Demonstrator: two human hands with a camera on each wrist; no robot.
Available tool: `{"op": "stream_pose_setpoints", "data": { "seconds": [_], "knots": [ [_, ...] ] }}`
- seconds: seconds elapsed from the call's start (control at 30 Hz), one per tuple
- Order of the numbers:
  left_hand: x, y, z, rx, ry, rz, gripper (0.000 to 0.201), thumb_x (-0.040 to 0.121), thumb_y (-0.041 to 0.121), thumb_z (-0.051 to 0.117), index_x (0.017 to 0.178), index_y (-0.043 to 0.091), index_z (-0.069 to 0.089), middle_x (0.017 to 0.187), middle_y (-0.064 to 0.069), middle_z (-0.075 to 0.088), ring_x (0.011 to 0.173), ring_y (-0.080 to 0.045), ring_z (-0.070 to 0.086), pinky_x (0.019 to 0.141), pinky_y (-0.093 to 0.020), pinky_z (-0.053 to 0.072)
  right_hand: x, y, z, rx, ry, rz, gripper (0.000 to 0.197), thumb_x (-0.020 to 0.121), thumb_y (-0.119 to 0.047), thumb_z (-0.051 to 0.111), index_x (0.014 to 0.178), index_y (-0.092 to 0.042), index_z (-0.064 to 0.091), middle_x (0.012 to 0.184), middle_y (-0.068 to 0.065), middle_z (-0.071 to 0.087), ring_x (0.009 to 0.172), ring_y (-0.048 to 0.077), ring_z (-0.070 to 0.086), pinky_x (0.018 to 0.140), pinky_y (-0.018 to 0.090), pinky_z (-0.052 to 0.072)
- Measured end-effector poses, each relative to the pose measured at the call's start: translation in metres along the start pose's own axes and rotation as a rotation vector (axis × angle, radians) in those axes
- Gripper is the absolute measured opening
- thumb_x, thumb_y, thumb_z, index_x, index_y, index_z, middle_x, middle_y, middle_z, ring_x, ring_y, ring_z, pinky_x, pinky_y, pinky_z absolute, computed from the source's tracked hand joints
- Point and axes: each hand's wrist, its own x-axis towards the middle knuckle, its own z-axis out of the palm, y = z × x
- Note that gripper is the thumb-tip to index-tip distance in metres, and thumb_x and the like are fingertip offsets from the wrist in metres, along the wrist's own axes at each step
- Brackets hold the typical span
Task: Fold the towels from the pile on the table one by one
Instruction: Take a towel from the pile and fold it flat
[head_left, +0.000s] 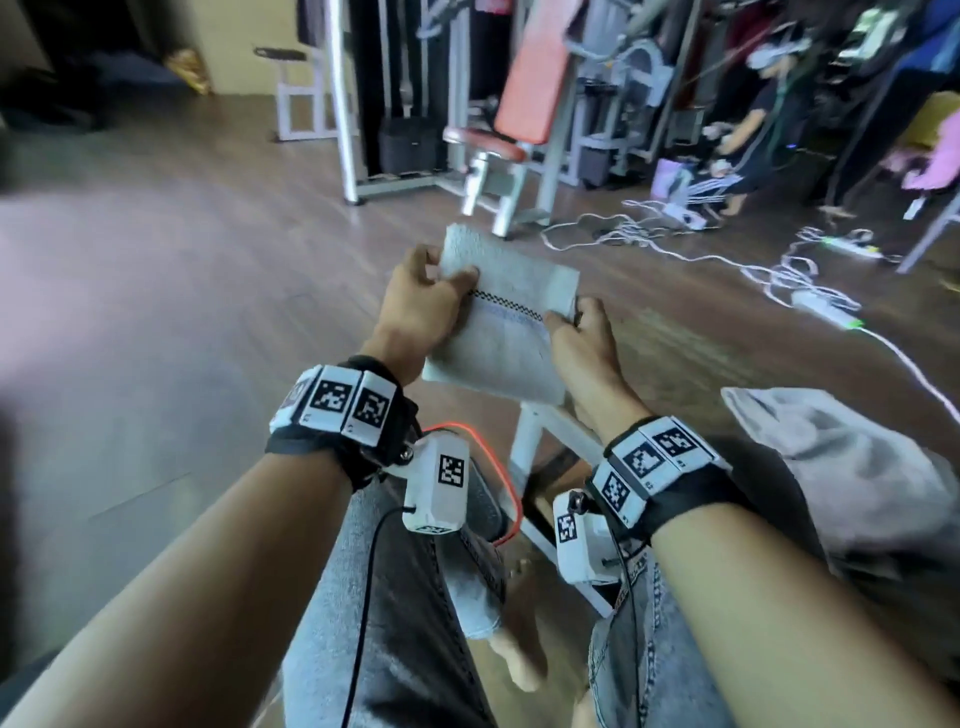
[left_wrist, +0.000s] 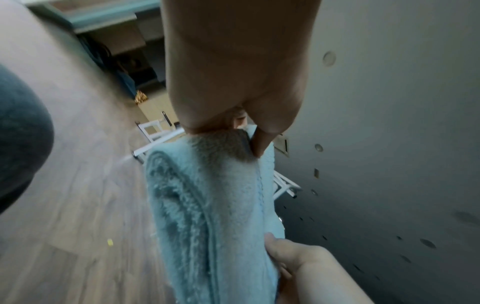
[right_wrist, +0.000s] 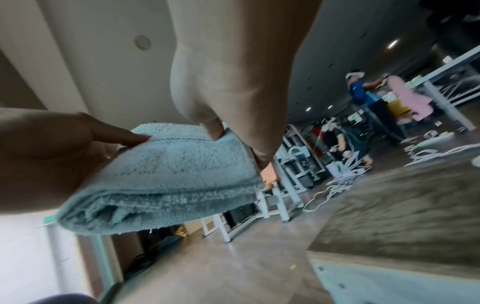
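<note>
Both hands hold one towel (head_left: 506, 317) up in mid-air over the knees, clear of any worktop. Left hand (head_left: 415, 306) pinches the far-left edge, thumb on top by the checked stitch line; right hand (head_left: 584, 338) pinches the right edge, thumb on top, fingers below. Towel is already folded into a thick several-layer pad, fluffy terry; looks soft, light, floppy, not slippery, nothing fragile. Judgement: layers can slide apart or sag in the middle, so grip through all layers at opposite edges or corners, as now, or support from below. Loose grey cloth (head_left: 841, 467) lies to the right, likely the pile. Wood floor (head_left: 208, 270) and gym bench (head_left: 519, 119) sit beyond.
</note>
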Motion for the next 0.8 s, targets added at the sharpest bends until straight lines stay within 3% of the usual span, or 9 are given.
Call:
{"op": "stream_pose_setpoints", "data": {
  "seconds": [0.1,0.23,0.3,0.37,0.47,0.6,0.63,0.77,0.8],
  "knots": [
    [0.005,-0.005,-0.037,0.097,0.119,-0.025,0.013,0.092,0.026,0.063,0.092,0.023,0.050,0.085,0.004,0.062,0.078,-0.014,0.059,0.067,-0.030,0.048,-0.003,-0.001,0.038,0.052,-0.056,-0.039,0.033,0.099,-0.025,0.055,0.128,-0.015,0.041,0.108,-0.002,0.061,0.093,0.013,0.059,0.078,0.024,0.040],
    [0.007,-0.026,-0.075,0.270,0.230,-0.093,0.027,0.095,0.028,0.058,0.112,0.013,0.044,0.097,0.000,0.056,0.088,-0.014,0.052,0.071,-0.026,0.041,-0.009,0.006,0.077,0.036,-0.156,-0.057,0.046,0.098,-0.022,0.056,0.135,-0.018,0.029,0.091,-0.012,0.049,0.079,0.007,0.054,0.078,0.026,0.040],
    [0.000,-0.038,-0.090,0.313,0.245,-0.124,0.035,0.095,0.022,0.058,0.118,0.007,0.036,0.103,-0.007,0.053,0.087,-0.013,0.053,0.070,-0.020,0.043,-0.011,0.013,0.095,0.004,-0.196,-0.080,0.043,0.096,-0.019,0.056,0.131,-0.019,0.030,0.088,-0.011,0.048,0.078,0.013,0.055,0.073,0.027,0.042],
    [-0.010,-0.055,-0.104,0.303,0.246,-0.144,0.039,0.094,0.015,0.059,0.116,0.011,0.026,0.100,-0.008,0.048,0.082,-0.014,0.051,0.064,-0.025,0.045,-0.013,0.024,0.112,-0.047,-0.244,-0.086,0.037,0.095,-0.016,0.056,0.122,-0.021,0.031,0.085,-0.007,0.051,0.069,0.012,0.054,0.061,0.028,0.041],
    [-0.024,-0.086,-0.120,0.321,0.232,-0.285,0.036,0.092,0.014,0.061,0.117,0.012,0.035,0.092,-0.010,0.050,0.065,-0.015,0.048,0.050,-0.024,0.042,-0.013,0.048,0.138,-0.152,-0.357,-0.079,0.025,0.096,-0.016,0.054,0.113,-0.022,0.038,0.085,-0.006,0.056,0.063,0.011,0.056,0.053,0.025,0.039],
    [-0.018,-0.142,-0.130,0.377,0.184,-0.521,0.043,0.070,0.030,0.063,0.107,0.009,0.061,0.103,-0.020,0.068,0.089,-0.034,0.066,0.072,-0.038,0.052,-0.002,0.102,0.177,-0.326,-0.501,-0.085,0.005,0.095,-0.013,0.057,0.097,-0.018,0.057,0.084,-0.010,0.057,0.076,0.014,0.056,0.058,0.024,0.037],
    [-0.014,-0.161,-0.132,0.416,0.162,-0.578,0.038,0.073,0.027,0.061,0.105,0.006,0.064,0.103,-0.021,0.069,0.092,-0.035,0.067,0.075,-0.040,0.052,0.001,0.118,0.185,-0.355,-0.539,-0.055,0.005,0.095,-0.013,0.057,0.095,-0.018,0.058,0.082,-0.010,0.057,0.077,0.016,0.055,0.057,0.022,0.036],
    [-0.005,-0.246,-0.136,0.480,0.077,-0.777,0.003,0.081,0.012,0.062,0.079,0.011,0.064,0.090,-0.020,0.067,0.079,-0.024,0.058,0.073,-0.041,0.051,0.009,0.184,0.209,-0.476,-0.733,0.194,0.012,0.096,-0.020,0.051,0.104,-0.018,0.060,0.100,0.004,0.063,0.092,0.026,0.060,0.073,0.027,0.043],
    [-0.006,-0.266,-0.135,0.486,0.066,-0.818,0.011,0.083,0.010,0.063,0.073,0.015,0.063,0.086,-0.017,0.066,0.078,-0.023,0.057,0.071,-0.038,0.049,0.012,0.201,0.215,-0.511,-0.772,0.236,0.014,0.096,-0.021,0.050,0.105,-0.018,0.061,0.102,0.006,0.064,0.094,0.027,0.061,0.077,0.030,0.047]
  ]
}}
